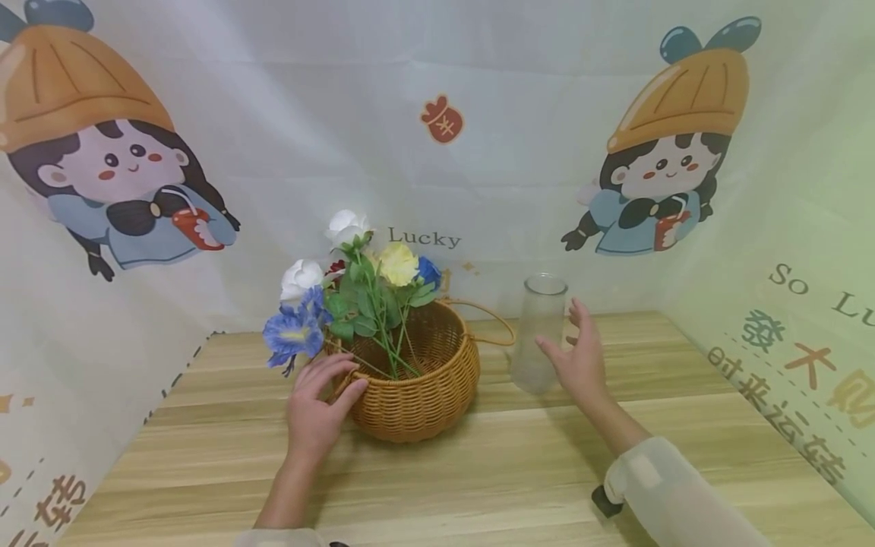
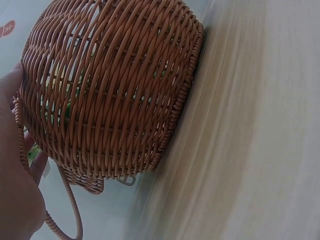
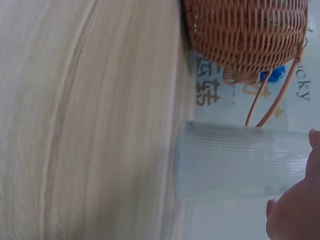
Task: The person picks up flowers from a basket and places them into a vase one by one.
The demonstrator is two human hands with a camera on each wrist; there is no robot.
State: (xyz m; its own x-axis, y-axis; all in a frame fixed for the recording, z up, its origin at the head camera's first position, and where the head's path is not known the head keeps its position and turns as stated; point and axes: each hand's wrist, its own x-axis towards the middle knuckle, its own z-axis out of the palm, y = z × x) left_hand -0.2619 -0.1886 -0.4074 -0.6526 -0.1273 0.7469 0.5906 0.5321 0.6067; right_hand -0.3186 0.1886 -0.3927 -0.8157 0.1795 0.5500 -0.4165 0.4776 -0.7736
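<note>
A round brown wicker basket (image 1: 418, 406) stands upright on the wooden table. Several artificial flowers lean out of it, among them a white one (image 1: 301, 279), a yellow one (image 1: 399, 264) and a blue-violet one (image 1: 292, 332). My left hand (image 1: 313, 414) grips the basket's left rim, thumb on the near side and fingers over the edge. To the basket's right, a clear ribbed glass vase (image 1: 536, 346) stands upright. Beside its upper part is my right hand (image 1: 582, 363), thumb and fingers spread around its side; whether they touch the glass I cannot tell.
A thin wicker handle (image 1: 494, 308) loops out from the basket's right side toward the vase. Printed cloth (image 1: 519, 144) hangs behind the table and along both sides. Bare wood (image 1: 465, 494) shows in front of the basket.
</note>
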